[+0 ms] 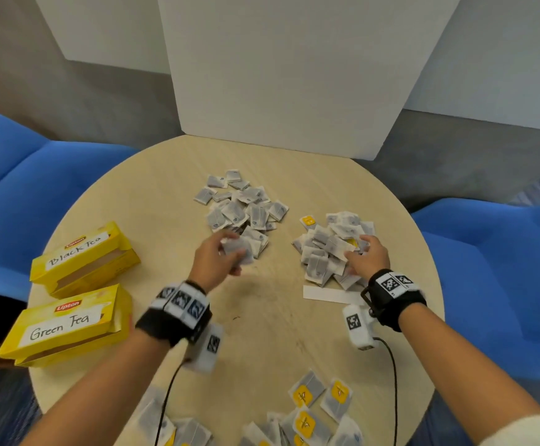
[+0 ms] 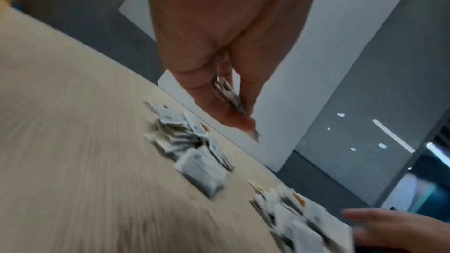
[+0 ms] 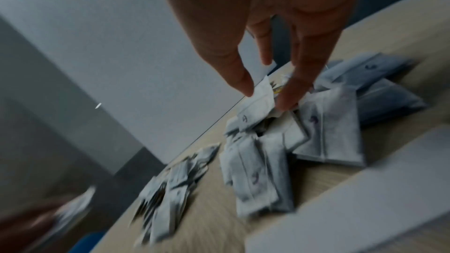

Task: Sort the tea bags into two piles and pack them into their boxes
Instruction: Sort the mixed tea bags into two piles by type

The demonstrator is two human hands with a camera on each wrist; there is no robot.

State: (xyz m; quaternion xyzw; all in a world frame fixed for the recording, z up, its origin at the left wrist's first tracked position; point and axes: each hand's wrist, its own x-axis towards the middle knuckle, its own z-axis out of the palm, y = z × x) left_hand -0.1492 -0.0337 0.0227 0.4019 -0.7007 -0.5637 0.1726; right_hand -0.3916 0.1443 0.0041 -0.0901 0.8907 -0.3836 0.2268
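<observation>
Clearly pinching a small stack of tea bags (image 2: 230, 97) between thumb and fingers of the left hand (image 1: 219, 259), just above the near edge of the left pile (image 1: 241, 206); fingers of the right hand (image 1: 366, 257) loosely spread, tips closing on one bag atop the right pile (image 1: 333, 246), just right of the left pile. Probably light, soft and thin, easily crushed or fanned apart, so best pinched flat across the faces, mid-bag. Well left of the left pile, toward the table (image 1: 165, 175) edge: Black Tea box (image 1: 82, 255), Green Tea box (image 1: 66, 323).

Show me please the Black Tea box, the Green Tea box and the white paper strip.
Black Tea box (image 1: 79, 252), head view, handwritten label.
Green Tea box (image 1: 61, 327), head view, handwritten label.
white paper strip (image 1: 323, 293), head view, its bare middle.
</observation>
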